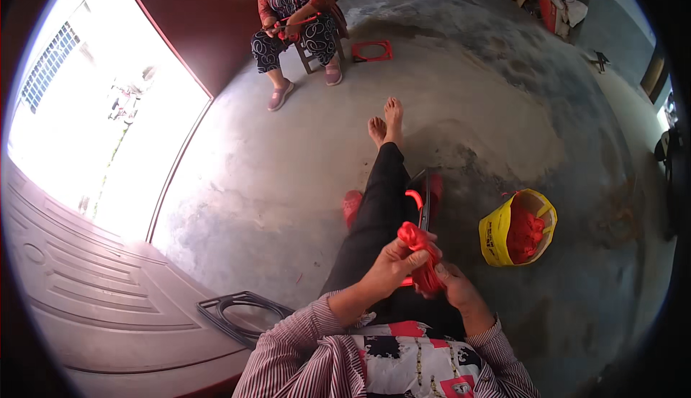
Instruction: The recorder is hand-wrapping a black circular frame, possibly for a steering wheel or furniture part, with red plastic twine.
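A twisted red bundle [426,272], looking like a skein of cord or yarn, is held above my lap. My left hand [392,265] grips its knotted upper end between thumb and fingers. Lower down, my right hand [455,288] closes around the looser strands. Just beyond them, a dark frame with red curved parts [414,198] lies by my legs, partly hidden by my hands and the bundle. To the right on the floor stands a yellow bag [494,240] with more red material [525,234] inside.
A grey frame with a ring [241,304] lies left of my lap beside the door panel [108,290]. Ahead, another person [295,9] sits on a chair handling a red item. Near that person lies a red square frame [389,51]. Red slippers [352,207] flank my legs.
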The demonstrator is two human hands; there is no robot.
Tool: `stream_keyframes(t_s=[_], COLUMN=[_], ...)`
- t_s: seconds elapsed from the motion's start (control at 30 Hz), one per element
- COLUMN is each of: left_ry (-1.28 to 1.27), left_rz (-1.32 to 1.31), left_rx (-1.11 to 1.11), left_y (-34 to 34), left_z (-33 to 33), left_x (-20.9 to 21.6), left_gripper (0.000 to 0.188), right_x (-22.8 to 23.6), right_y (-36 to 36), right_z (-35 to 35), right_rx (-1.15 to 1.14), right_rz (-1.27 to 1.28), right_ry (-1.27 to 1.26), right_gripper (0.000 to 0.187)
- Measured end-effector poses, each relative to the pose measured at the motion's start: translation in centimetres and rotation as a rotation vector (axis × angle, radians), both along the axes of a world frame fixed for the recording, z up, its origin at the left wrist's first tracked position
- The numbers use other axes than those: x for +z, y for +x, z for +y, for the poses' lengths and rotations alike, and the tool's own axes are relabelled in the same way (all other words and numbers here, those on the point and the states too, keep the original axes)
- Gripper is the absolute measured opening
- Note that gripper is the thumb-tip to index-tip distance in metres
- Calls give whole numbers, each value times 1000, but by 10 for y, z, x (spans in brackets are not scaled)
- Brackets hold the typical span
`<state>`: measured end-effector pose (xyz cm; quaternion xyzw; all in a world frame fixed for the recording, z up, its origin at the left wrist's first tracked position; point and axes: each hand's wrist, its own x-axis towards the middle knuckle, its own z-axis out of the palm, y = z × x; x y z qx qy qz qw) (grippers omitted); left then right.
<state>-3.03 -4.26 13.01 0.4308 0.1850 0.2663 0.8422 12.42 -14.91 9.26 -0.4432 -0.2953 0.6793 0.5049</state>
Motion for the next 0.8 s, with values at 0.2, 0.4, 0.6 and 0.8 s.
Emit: stream_keyframes(t_s=[0.2,0.4,0.6,0.8], left_ry=[1522,1587,1312,-33], left_rz=[527,1027,755,559], left_rx=[218,-306,83,-14], left_y=[-20,6,16,33], left_z=[56,27,30,46], left_x=[-5,-60,-90,-85], left_gripper=[33,24,27,52], right_x=[-25,-72,-63,-15], right_y=[62,26,28,56], right_z=[11,33,37,28], right_rx=[-302,-67,-123,-535], right_rz=[158,-920,-1218,-331], right_ry=[75,248,158,234], right_gripper=[25,37,28,35])
